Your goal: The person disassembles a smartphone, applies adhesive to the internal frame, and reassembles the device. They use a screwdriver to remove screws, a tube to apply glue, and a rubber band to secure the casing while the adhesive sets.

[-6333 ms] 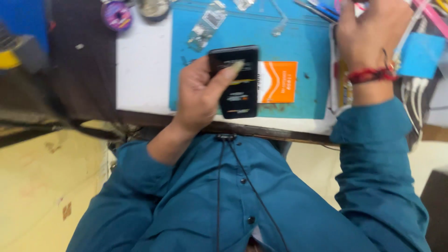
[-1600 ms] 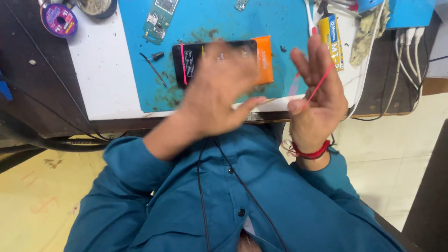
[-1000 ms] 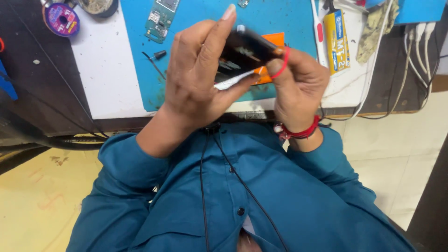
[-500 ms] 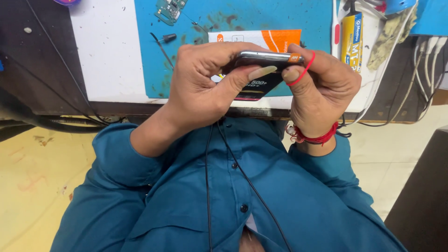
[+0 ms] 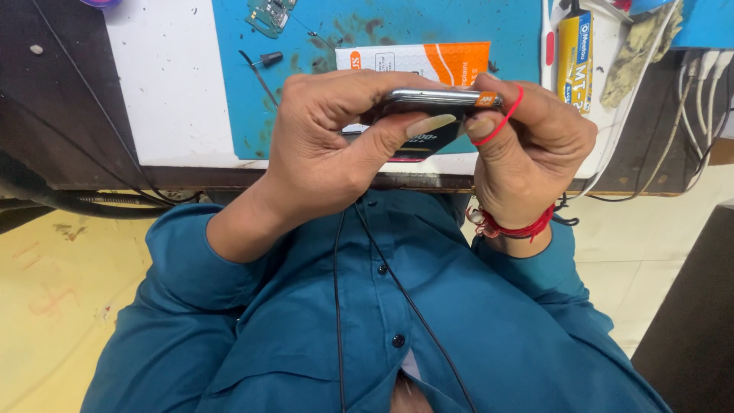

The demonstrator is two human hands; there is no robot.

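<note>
Above the blue mat (image 5: pixel 367 23) at frame centre, left hand (image 5: pixel 336 145) and right hand (image 5: pixel 535 153) pinch a phone (image 5: pixel 436 99) edge-on; a red band (image 5: pixel 506 122) loops the right fingers.

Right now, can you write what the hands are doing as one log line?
left hand: grips phone edge-on | right hand: pinches phone end, red band on finger | behind: blue mat, orange-white packet

blue mat (image 5: pixel 474 23), yellow tube (image 5: pixel 573 52), circuit board (image 5: pixel 269 14)
</note>
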